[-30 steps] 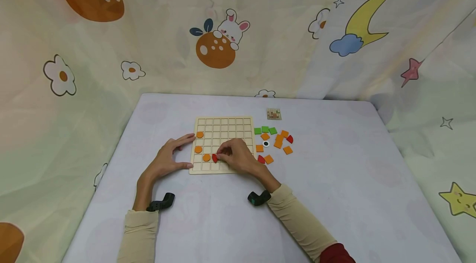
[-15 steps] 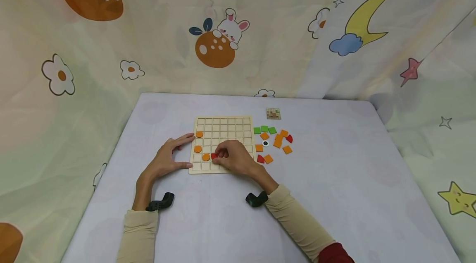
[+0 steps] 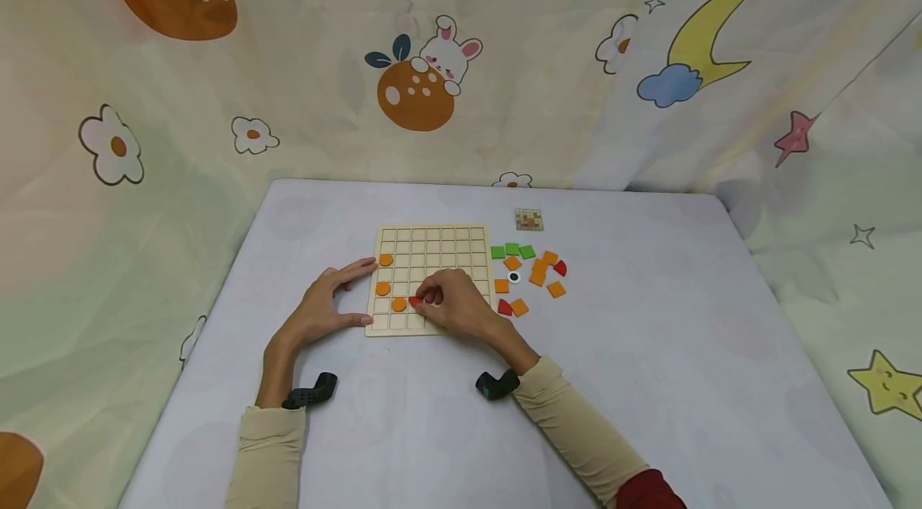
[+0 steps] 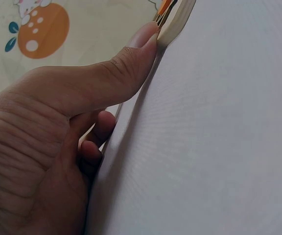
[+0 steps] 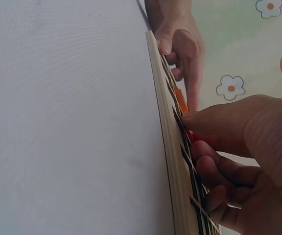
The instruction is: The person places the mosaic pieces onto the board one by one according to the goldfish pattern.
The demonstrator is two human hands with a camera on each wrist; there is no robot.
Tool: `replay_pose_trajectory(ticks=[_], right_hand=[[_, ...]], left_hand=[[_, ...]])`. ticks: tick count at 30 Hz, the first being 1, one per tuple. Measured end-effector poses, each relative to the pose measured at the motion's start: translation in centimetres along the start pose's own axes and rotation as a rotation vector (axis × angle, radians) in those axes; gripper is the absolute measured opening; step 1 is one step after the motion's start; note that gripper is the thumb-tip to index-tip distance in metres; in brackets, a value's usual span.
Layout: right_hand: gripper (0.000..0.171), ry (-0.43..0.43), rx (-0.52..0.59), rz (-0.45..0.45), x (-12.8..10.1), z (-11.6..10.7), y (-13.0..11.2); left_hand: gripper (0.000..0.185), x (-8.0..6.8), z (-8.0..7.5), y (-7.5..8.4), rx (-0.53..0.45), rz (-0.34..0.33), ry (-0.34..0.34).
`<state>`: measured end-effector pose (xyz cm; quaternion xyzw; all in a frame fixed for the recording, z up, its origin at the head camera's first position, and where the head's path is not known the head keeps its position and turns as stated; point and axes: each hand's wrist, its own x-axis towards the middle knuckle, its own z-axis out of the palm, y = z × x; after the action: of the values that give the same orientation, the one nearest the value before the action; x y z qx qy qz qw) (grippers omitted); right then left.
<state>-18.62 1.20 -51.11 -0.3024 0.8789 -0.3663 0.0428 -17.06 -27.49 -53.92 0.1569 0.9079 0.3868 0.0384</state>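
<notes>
A square wooden grid board (image 3: 435, 236) lies on the table. My left hand (image 3: 322, 306) touches its left edge, index finger and thumb stretched apart; the left wrist view shows the thumb (image 4: 131, 66) against the rim. Over the lower middle cells, my right hand (image 3: 461, 304) pinches a red quarter-circle piece (image 3: 414, 302), partly hidden under the fingertips. In the right wrist view that red piece (image 5: 190, 135) sits low at the grid, between thumb and fingers. Beside it is an orange round piece (image 3: 399, 304); two more orange rounds (image 3: 383, 288) occupy cells along the left side.
Right of the board lie green squares (image 3: 512, 249), several orange squares (image 3: 556, 290), loose red quarter-circles (image 3: 505, 306) and a white disc with a black centre (image 3: 514, 277). A small patterned card (image 3: 529, 220) lies behind them. Printed cloth (image 3: 547, 93) hangs around the table.
My right hand has shifted slightly left at the board, and the red quarter-circle has turned and moved slightly up under the fingertips. My left hand keeps its place at the board's edge.
</notes>
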Motion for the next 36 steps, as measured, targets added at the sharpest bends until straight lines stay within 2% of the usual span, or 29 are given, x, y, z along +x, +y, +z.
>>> replay_pose_trajectory(ticks=[11, 18, 28, 31, 36], right_hand=[[0.025, -0.027, -0.023, 0.001, -0.3, -0.2, -0.3], [0.031, 0.009, 0.005, 0.036, -1.2, -2.3, -0.3], [0.025, 0.109, 0.022, 0.135, -3.6, -7.2, 3.7], [0.022, 0.135, 0.000, 0.167, -4.4, -8.4, 4.9], [0.027, 0.135, -0.047, 0.247, -5.5, -9.9, 6.4]], left_hand=[[0.095, -0.3, -0.2, 0.1, -0.004, -0.005, 0.000], [0.095, -0.2, -0.1, 0.1, -0.009, 0.003, 0.006], [0.095, -0.2, 0.1, 0.0, -0.017, 0.004, 0.008], [0.094, -0.2, 0.0, 0.0, -0.025, 0.001, 0.006], [0.095, -0.1, 0.1, 0.0, -0.015, 0.001, 0.007]])
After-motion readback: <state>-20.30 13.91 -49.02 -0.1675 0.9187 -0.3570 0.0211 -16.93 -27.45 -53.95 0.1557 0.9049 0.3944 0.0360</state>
